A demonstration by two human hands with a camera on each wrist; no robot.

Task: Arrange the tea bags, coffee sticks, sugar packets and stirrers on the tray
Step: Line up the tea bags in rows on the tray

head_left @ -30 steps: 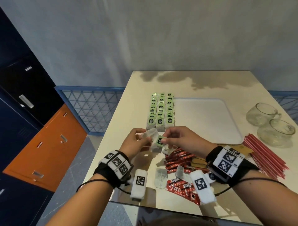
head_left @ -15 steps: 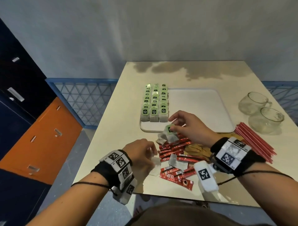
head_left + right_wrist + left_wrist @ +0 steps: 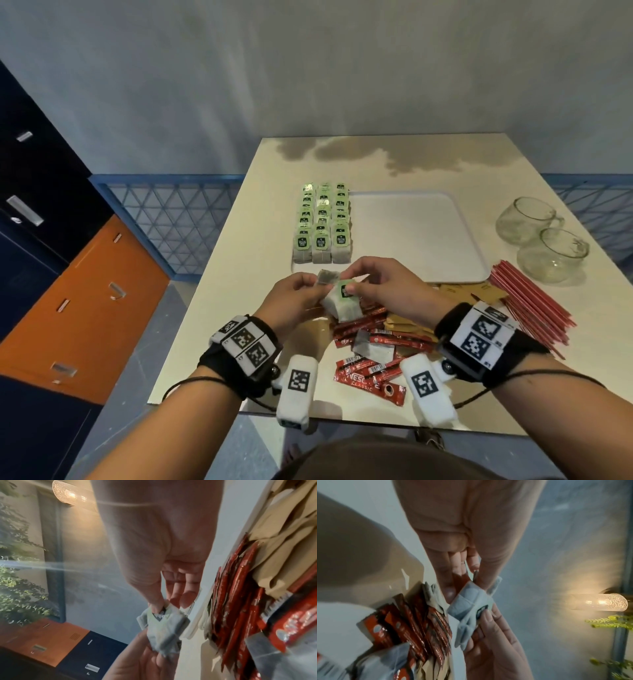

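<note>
Half a second earlier the left hand (image 3: 294, 301) was low over the loose pile and the right hand (image 3: 383, 291) alone carried the tea bag (image 3: 342, 303); now both hands meet above the pile, just short of the tray (image 3: 428, 240). The right thumb and fingers pinch its green tag, while the left fingers pinch the bag's other end. The bag looks light, soft and easily crumpled, so the stiffer tag seems the safest hold. Three neat rows of tea bags (image 3: 321, 222) fill the tray's left side; the rest of it is bare. Coffee sticks (image 3: 366, 373), sugar packets (image 3: 404, 325) and stirrers (image 3: 527, 301) lie on the table (image 3: 239, 291). Two glass cups (image 3: 548, 240) look empty.
</note>
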